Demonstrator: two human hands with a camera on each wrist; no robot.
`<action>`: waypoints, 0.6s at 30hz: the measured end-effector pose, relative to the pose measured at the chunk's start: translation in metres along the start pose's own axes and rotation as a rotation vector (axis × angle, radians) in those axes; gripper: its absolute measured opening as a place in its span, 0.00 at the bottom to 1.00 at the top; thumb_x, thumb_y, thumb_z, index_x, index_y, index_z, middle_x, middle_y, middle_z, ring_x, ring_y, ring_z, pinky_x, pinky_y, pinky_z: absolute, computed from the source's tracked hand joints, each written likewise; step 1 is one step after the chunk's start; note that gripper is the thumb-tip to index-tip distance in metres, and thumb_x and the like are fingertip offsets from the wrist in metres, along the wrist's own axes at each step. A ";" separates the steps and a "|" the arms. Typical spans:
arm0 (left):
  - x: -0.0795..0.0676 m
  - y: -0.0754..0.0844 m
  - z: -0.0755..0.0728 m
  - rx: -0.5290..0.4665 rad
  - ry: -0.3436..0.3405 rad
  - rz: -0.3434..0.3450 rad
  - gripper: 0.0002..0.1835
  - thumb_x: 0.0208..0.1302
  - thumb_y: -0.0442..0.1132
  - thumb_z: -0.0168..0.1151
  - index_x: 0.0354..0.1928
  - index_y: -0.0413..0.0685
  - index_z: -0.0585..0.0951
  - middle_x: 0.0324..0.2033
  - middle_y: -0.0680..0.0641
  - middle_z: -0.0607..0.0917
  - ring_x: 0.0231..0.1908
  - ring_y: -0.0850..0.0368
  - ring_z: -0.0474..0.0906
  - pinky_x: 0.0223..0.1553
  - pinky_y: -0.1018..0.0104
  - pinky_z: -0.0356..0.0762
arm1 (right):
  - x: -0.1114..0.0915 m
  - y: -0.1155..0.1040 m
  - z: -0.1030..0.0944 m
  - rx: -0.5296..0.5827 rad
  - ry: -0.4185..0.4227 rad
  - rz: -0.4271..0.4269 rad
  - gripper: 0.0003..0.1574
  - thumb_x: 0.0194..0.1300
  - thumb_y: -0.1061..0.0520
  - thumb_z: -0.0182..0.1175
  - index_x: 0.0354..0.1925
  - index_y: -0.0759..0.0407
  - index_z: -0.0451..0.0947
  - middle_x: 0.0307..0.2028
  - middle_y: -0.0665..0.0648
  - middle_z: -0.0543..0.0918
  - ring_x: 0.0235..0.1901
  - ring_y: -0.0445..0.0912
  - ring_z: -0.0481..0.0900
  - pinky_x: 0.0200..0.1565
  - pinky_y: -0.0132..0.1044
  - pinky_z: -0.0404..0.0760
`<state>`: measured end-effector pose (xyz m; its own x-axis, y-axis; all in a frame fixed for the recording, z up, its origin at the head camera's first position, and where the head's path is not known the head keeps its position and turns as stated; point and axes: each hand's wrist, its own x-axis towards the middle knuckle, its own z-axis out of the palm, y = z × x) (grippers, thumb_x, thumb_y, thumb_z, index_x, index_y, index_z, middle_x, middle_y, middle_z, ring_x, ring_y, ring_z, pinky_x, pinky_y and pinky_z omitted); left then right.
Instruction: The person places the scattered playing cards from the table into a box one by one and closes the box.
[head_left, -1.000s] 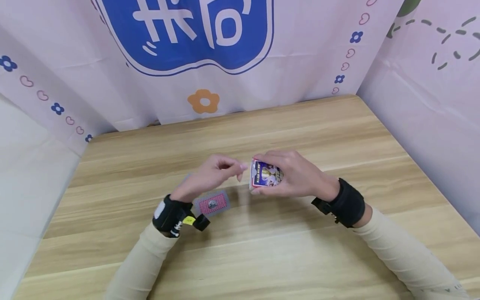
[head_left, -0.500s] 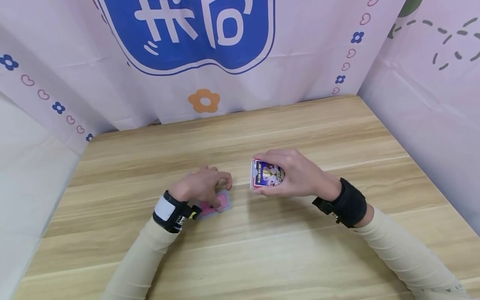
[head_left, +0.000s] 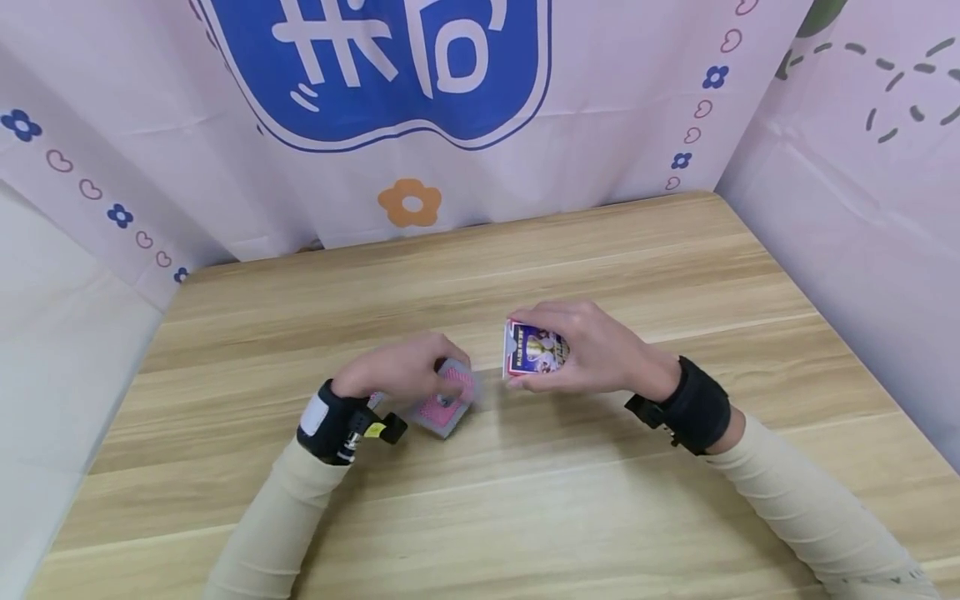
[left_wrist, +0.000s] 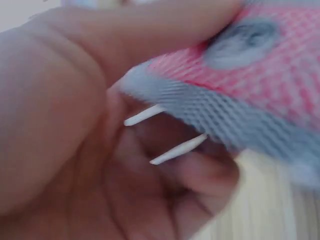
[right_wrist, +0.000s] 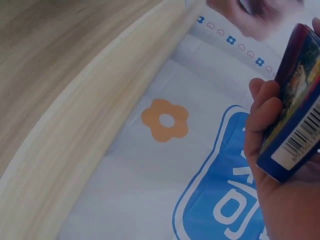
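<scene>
My left hand (head_left: 401, 367) pinches a stack of playing cards (head_left: 441, 413) with pink-red patterned backs and grey borders. In the left wrist view the thumb lies over the top card's back, beside a round grey emblem, and the fingers curl under the blurred deck (left_wrist: 260, 95). A bit of another pink card (head_left: 376, 400) shows on the table beside the left wrist. Just to the right, my right hand (head_left: 603, 348) grips a card box (head_left: 534, 348) with a gold trophy picture, its end towards the left hand. The right wrist view shows the box's barcode side (right_wrist: 300, 137).
The wooden table (head_left: 600, 500) runs back to a white cloth backdrop (head_left: 600, 108) with a blue emblem and an orange flower. Another cloth wall (head_left: 862, 217) stands along the right side. Dark camera straps (head_left: 697, 404) sit round both wrists.
My left hand has moved away from the box's end, down to the cards on the table, and now has the stack pinched and turned. The right hand stays in place with the box.
</scene>
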<state>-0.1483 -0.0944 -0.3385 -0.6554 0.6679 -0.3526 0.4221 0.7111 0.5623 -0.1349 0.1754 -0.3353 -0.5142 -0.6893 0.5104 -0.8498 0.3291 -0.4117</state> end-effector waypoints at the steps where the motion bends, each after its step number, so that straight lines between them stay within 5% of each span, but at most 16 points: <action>1: -0.002 0.002 -0.003 -0.050 0.040 0.041 0.07 0.62 0.46 0.63 0.40 0.56 0.82 0.29 0.52 0.80 0.28 0.60 0.73 0.28 0.63 0.75 | 0.000 0.000 0.000 -0.001 -0.002 0.001 0.43 0.44 0.40 0.72 0.54 0.62 0.75 0.39 0.55 0.83 0.33 0.37 0.76 0.28 0.33 0.80; 3: -0.006 0.005 -0.009 -0.147 0.136 0.080 0.06 0.63 0.49 0.61 0.38 0.58 0.80 0.27 0.52 0.80 0.27 0.58 0.74 0.28 0.61 0.75 | -0.001 0.001 0.000 0.000 -0.007 0.007 0.43 0.44 0.40 0.72 0.54 0.62 0.75 0.38 0.55 0.83 0.33 0.37 0.76 0.28 0.33 0.80; 9: -0.019 0.018 -0.021 -0.482 0.392 0.027 0.15 0.62 0.53 0.61 0.45 0.55 0.75 0.28 0.46 0.86 0.29 0.53 0.81 0.31 0.58 0.77 | 0.000 0.002 0.001 0.001 -0.016 0.016 0.43 0.44 0.39 0.72 0.54 0.62 0.75 0.39 0.55 0.83 0.32 0.36 0.75 0.28 0.33 0.80; 13: -0.021 0.027 -0.021 -0.606 0.425 0.018 0.13 0.67 0.48 0.58 0.46 0.49 0.72 0.30 0.41 0.85 0.30 0.49 0.82 0.28 0.63 0.79 | 0.000 0.002 0.002 0.009 -0.013 0.001 0.43 0.45 0.38 0.71 0.53 0.63 0.75 0.39 0.55 0.83 0.33 0.36 0.76 0.28 0.33 0.80; 18: -0.016 0.035 -0.014 -0.614 0.423 -0.019 0.12 0.69 0.46 0.54 0.45 0.47 0.70 0.29 0.41 0.84 0.22 0.48 0.78 0.16 0.71 0.70 | 0.000 0.000 0.004 0.022 -0.028 -0.021 0.42 0.47 0.39 0.70 0.53 0.63 0.75 0.38 0.55 0.82 0.31 0.36 0.75 0.26 0.31 0.79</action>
<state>-0.1316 -0.0832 -0.3027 -0.8964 0.4272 -0.1183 0.0637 0.3882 0.9194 -0.1345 0.1729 -0.3389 -0.4924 -0.7139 0.4979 -0.8576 0.3004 -0.4174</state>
